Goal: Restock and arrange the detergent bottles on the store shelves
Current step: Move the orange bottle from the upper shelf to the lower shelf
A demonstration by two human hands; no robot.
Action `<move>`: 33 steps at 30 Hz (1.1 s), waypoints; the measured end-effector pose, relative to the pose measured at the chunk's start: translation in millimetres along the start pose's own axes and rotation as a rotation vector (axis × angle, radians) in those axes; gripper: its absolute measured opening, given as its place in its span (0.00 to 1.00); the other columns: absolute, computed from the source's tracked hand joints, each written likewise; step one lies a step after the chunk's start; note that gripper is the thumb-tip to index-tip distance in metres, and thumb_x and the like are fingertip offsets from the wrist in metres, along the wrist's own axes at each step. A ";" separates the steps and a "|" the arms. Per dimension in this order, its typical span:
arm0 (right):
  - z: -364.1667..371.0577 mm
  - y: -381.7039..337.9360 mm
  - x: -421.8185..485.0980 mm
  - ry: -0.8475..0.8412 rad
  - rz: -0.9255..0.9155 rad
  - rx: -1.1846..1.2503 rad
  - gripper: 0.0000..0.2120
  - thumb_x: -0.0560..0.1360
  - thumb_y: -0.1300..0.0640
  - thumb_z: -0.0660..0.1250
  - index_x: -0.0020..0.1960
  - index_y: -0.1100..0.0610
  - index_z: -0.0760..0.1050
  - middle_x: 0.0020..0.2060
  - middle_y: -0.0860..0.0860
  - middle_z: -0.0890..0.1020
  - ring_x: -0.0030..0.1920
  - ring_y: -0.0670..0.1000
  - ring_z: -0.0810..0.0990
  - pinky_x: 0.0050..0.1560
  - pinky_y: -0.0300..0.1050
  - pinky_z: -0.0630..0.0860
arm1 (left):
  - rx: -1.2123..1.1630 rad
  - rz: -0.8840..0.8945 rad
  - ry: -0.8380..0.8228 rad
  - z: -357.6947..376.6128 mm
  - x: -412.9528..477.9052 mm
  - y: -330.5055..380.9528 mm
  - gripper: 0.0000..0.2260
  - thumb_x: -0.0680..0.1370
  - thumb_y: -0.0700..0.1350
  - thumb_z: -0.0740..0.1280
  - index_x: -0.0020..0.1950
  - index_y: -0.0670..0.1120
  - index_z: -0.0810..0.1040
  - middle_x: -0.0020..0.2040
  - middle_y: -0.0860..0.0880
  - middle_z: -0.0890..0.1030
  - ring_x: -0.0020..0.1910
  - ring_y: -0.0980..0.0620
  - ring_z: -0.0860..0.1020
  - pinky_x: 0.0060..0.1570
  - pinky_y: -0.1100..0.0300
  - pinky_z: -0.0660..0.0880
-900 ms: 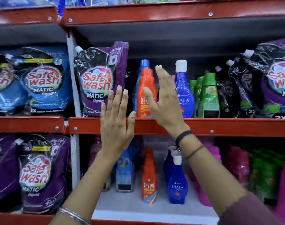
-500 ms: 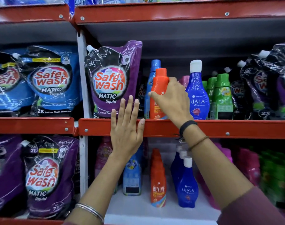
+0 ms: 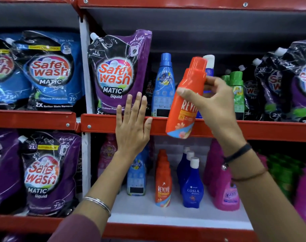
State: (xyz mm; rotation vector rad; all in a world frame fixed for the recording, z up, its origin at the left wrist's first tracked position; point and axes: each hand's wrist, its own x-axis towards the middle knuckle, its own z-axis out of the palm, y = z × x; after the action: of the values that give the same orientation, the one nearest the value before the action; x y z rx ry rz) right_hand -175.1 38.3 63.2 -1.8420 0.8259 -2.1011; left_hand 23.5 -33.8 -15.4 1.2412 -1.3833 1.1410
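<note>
My right hand grips an orange Revive bottle around its middle and holds it tilted in front of the red edge of the upper shelf, off the shelf. My left hand lies flat, fingers spread, against that same red edge. Behind, a light blue bottle stands on the upper shelf, with a white-capped blue bottle partly hidden by the orange one. On the lower shelf stand a row of orange Revive bottles and blue Ujala bottles.
Purple Safe Wash pouch stands left of the light blue bottle. Blue pouches fill the left bay; green bottles and dark pouches the right. Pink bottles and a pale blue bottle sit on the lower white shelf.
My right hand closed on the orange Revive bottle on the upper shelf, then lifted it out and toward me, tilted. My left hand stayed on the shelf edge.
</note>
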 end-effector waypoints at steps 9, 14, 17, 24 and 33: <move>-17.2 64.3 -86.9 -0.234 0.231 -0.169 0.30 0.51 0.41 0.80 0.48 0.47 0.71 0.45 0.43 0.82 0.46 0.45 0.82 0.50 0.50 0.80 | -0.039 -0.073 -0.019 -0.7 -3.3 16.2 0.27 0.83 0.57 0.44 0.78 0.45 0.52 0.79 0.46 0.56 0.78 0.46 0.51 0.75 0.46 0.41; 0.5 113.4 -121.8 -0.306 0.339 -0.303 0.30 0.56 0.45 0.80 0.50 0.49 0.68 0.47 0.46 0.80 0.47 0.48 0.80 0.49 0.52 0.79 | -0.040 -0.104 0.003 4.9 -5.7 24.9 0.27 0.82 0.57 0.46 0.78 0.45 0.53 0.79 0.46 0.57 0.78 0.45 0.51 0.75 0.45 0.42; 12.9 143.9 -134.7 -0.345 0.404 -0.336 0.30 0.58 0.46 0.80 0.52 0.51 0.67 0.49 0.49 0.80 0.47 0.50 0.80 0.48 0.50 0.79 | -0.023 -0.093 0.008 7.1 -5.2 22.3 0.27 0.82 0.58 0.45 0.78 0.45 0.53 0.79 0.47 0.58 0.78 0.46 0.52 0.75 0.45 0.42; 31.0 184.4 -154.2 -0.407 0.491 -0.348 0.31 0.59 0.49 0.80 0.53 0.53 0.65 0.51 0.53 0.80 0.47 0.53 0.80 0.39 0.39 0.75 | -0.007 -0.089 0.010 9.1 -5.3 21.3 0.27 0.82 0.59 0.43 0.78 0.46 0.53 0.78 0.47 0.58 0.78 0.45 0.53 0.75 0.46 0.42; 38.6 191.1 -159.6 -0.455 0.475 -0.350 0.31 0.62 0.48 0.79 0.55 0.52 0.64 0.48 0.47 0.76 0.44 0.48 0.77 0.40 0.37 0.72 | -0.002 -0.080 0.022 9.7 -5.5 20.9 0.27 0.83 0.59 0.43 0.78 0.46 0.53 0.78 0.47 0.59 0.78 0.45 0.54 0.75 0.45 0.43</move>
State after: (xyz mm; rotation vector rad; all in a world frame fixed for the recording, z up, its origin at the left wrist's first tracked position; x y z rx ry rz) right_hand -144.7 -45.1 -172.6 -1.9235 1.3916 -1.2480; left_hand 2.4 -41.3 -23.3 1.2679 -1.3061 1.0947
